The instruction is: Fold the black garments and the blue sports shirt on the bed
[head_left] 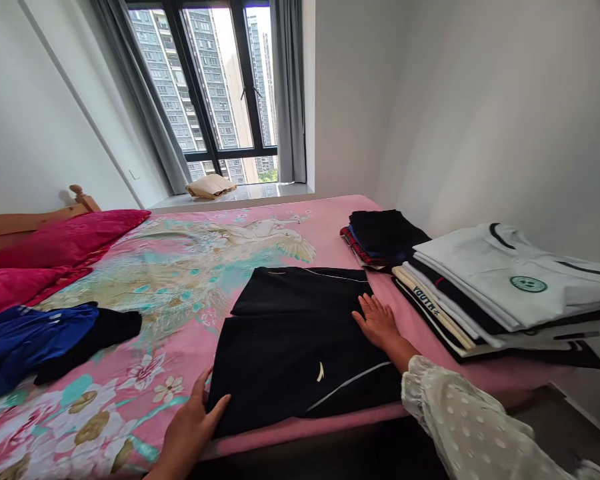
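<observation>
Currently I see black shorts (290,353) flat along the bed's (335,205) near edge; my left hand (195,410), open, touches their side, my right hand (379,325) lies spread on them, neither gripping.

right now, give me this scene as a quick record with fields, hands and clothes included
main garment: black fabric shorts with pale stripes, spread flat on the pink floral bedsheet
left hand: at the shorts' left edge, thumb on the cloth; grip unclear
right hand: open, flat on the shorts' right end
left side: crumpled blue and black garments
right side, near: tall stack of folded clothes, white shirt on top
right side, far: smaller folded pile, black garment on top
windowsill: folded beige cloth
</observation>
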`<state>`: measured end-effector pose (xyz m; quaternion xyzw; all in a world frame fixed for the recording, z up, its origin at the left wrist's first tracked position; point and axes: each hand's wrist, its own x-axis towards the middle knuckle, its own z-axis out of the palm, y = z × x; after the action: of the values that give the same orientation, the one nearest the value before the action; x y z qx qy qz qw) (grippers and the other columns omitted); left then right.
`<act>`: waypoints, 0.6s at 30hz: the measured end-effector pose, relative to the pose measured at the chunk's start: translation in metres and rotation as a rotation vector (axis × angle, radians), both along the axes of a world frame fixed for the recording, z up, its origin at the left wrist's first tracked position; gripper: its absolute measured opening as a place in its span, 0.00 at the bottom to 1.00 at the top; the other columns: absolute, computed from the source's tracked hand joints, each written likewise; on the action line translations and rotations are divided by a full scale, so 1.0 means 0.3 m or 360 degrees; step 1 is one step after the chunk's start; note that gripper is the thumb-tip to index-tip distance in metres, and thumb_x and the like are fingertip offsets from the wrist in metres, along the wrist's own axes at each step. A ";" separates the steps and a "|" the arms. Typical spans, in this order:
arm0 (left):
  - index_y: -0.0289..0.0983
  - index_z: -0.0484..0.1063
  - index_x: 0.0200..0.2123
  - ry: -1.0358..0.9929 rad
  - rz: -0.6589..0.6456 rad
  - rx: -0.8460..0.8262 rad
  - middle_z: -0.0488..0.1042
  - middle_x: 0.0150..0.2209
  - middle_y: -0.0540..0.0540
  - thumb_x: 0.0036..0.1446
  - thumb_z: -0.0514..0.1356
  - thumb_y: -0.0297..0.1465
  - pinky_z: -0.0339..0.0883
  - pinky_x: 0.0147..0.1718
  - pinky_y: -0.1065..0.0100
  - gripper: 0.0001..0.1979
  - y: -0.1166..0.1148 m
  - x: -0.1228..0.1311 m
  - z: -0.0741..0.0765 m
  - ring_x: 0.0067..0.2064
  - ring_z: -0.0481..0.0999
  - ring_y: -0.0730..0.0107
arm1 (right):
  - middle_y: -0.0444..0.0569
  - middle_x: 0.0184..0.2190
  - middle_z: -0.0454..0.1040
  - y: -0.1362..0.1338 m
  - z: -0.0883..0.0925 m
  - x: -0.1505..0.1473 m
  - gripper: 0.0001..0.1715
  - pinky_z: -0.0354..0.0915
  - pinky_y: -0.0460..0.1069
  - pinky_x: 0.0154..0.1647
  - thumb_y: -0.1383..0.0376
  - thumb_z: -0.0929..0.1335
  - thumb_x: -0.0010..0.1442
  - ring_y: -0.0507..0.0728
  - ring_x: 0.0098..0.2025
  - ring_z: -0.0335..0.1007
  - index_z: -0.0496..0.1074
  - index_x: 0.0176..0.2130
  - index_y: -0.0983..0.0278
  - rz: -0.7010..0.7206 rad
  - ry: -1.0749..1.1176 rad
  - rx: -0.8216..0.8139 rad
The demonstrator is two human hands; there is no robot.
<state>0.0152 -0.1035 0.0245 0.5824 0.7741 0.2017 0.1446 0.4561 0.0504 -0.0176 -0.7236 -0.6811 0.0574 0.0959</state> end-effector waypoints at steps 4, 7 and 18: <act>0.38 0.63 0.52 -0.0041 -0.0062 0.0450 0.73 0.46 0.41 0.47 0.55 0.52 0.64 0.50 0.55 0.33 0.000 -0.062 -0.077 0.49 0.72 0.55 | 0.47 0.67 0.40 0.022 0.038 -0.003 0.39 0.33 0.62 0.64 0.44 0.50 0.62 0.58 0.67 0.29 0.45 0.65 0.60 0.0002 0.0022 -0.0104; 0.42 0.68 0.46 -0.0035 -0.0167 0.0564 0.73 0.47 0.43 0.47 0.56 0.49 0.60 0.54 0.54 0.25 0.010 -0.102 -0.115 0.52 0.70 0.55 | 0.50 0.66 0.42 0.037 0.078 0.002 0.41 0.39 0.64 0.62 0.42 0.49 0.61 0.60 0.67 0.32 0.47 0.64 0.61 -0.0005 0.0067 -0.0195; 0.44 0.73 0.40 -0.0082 -0.0275 0.0500 0.75 0.44 0.46 0.44 0.57 0.48 0.64 0.53 0.54 0.21 0.023 -0.123 -0.125 0.50 0.72 0.55 | 0.45 0.67 0.38 -0.092 0.047 0.053 0.37 0.28 0.60 0.65 0.49 0.51 0.63 0.56 0.67 0.28 0.43 0.65 0.62 0.0028 0.0127 -0.0072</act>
<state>-0.0217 -0.0968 -0.0129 0.6568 0.6762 0.3220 0.0884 0.4721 0.0228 -0.0035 -0.7167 -0.6816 0.1022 0.1061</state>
